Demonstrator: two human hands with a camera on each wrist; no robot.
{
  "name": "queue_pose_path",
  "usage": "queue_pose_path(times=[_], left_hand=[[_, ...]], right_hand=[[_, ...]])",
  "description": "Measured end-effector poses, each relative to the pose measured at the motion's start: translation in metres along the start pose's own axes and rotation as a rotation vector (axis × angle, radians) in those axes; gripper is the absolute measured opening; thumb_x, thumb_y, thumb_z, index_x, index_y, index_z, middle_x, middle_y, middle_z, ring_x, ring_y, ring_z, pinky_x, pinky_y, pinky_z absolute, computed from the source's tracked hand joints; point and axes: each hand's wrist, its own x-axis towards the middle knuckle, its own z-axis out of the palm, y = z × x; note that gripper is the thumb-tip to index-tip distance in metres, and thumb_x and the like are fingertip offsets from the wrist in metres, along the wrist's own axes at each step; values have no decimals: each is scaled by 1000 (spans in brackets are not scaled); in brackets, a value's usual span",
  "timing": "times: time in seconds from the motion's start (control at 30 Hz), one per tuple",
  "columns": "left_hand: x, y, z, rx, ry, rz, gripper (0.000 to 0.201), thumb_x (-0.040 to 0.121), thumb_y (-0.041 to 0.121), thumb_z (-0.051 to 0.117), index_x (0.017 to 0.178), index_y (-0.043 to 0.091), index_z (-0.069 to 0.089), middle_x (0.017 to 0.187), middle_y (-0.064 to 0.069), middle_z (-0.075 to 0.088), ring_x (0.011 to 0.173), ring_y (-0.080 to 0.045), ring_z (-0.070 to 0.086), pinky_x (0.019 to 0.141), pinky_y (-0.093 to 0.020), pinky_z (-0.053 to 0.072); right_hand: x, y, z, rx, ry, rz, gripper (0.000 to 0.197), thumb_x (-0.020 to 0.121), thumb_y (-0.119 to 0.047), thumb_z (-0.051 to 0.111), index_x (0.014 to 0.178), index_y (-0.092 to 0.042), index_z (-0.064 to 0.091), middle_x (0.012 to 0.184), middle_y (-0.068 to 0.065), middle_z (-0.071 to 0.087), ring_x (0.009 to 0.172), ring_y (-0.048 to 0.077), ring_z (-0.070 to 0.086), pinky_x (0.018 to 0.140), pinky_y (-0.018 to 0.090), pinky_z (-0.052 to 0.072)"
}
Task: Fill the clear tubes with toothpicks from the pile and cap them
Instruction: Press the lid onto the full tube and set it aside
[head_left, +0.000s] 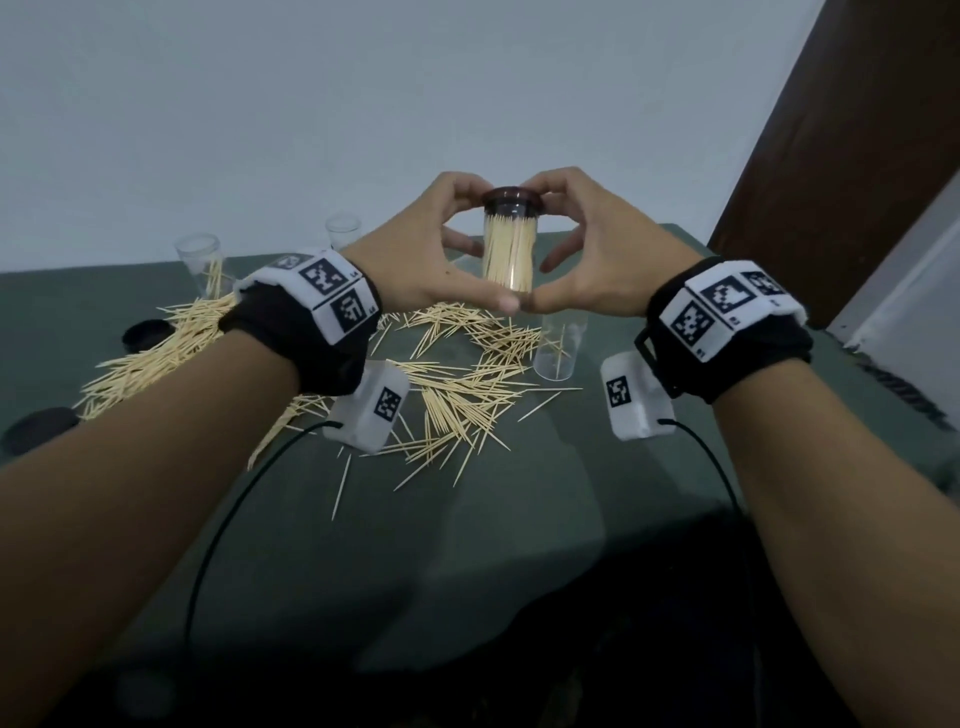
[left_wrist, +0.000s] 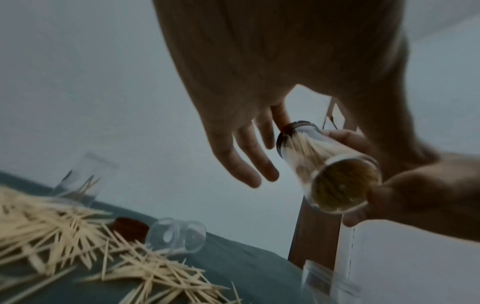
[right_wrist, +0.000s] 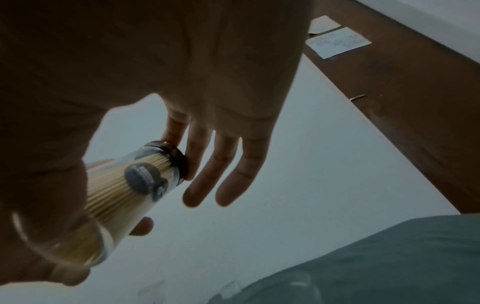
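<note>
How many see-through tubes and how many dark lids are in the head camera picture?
Clear tubes: 4 (filled tube held up; left tube, back tube and right tube on the table)
Dark caps: 3 (fitted cap on the filled tube; near cap and far cap on the table)
Total: 7

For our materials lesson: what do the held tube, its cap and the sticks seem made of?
Tube: clear, glossy, likely plastic or glass; contents show through.
Cap: dark brown, smooth, probably plastic.
Toothpicks: pale, matte, thin and pointed, apparently wood or bamboo.

Clear glossy tube (head_left: 508, 254); wooden toothpicks (head_left: 467, 384); dark plastic cap (head_left: 510, 199); matt table (head_left: 467, 519).
</note>
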Motion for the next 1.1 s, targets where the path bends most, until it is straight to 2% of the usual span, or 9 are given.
queue_pose_path(times=[0.1,0.27,0.4,0.47,0.6,0.7,0.83,0.97,1.1], left_hand=[[7,-2,0,147,-13,67,99,56,39,92,133,26,31,141,11,41,115,-4,55,81,-26,51],[22,-2,6,228,55,152,84,62,26,88,126,24,33,134,8,47,100,-3,60,69,-23,53],[33,-3,12,212,73,161,88,62,28,89,131,21,34,136,7,48,106,-3,59,81,-20,49],[37,-6,20,197,66,136,90,61,32,90,132,24,35,138,9,48,114,-3,56,81,-18,47],[43,-8,45,120,51,77,93,66,28,87,140,27,31,143,8,46,120,-9,55,85,-24,50],[43,-11,61,144,92,-14,81,80,26,76,145,28,28,135,8,49,104,-7,60,78,-22,50],[39,-29,70,301,54,-59,32,88,35,65,117,29,53,116,10,59,96,-6,63,89,-33,52],[37,-33,73,351,-134,-65,36,74,60,73,98,35,61,106,15,64,99,-5,62,90,-34,52],[40,-34,72,344,-112,-70,26,74,51,78,80,29,66,86,14,68,86,-1,63,87,-33,53]], right_hand=[[0,2,-7,-16,-7,3,87,57,-23,87,128,-37,39,141,-10,48,71,8,70,73,31,56],[3,7,-14,-63,29,18,85,55,-22,87,125,-36,41,137,-11,51,60,8,64,62,23,49],[8,15,-17,1,6,68,86,60,-17,86,128,-36,36,134,-7,50,81,10,69,77,34,58],[9,22,-16,55,4,133,79,63,-24,84,126,-37,39,128,-4,55,87,9,69,82,35,56],[14,33,-13,94,249,205,38,78,-41,72,108,-29,52,84,-4,68,65,4,62,60,21,44],[22,39,-12,101,387,228,33,75,-41,72,99,-27,55,82,-3,68,65,8,63,55,20,44],[28,48,-13,1,475,250,30,75,-34,70,100,-25,55,94,-9,64,76,8,60,61,16,44],[38,63,-3,-68,436,312,33,73,-31,75,99,-23,56,91,-9,60,79,10,59,57,17,41],[47,80,10,-126,374,348,35,71,-29,80,96,-22,57,94,-6,59,79,11,57,56,18,39]])
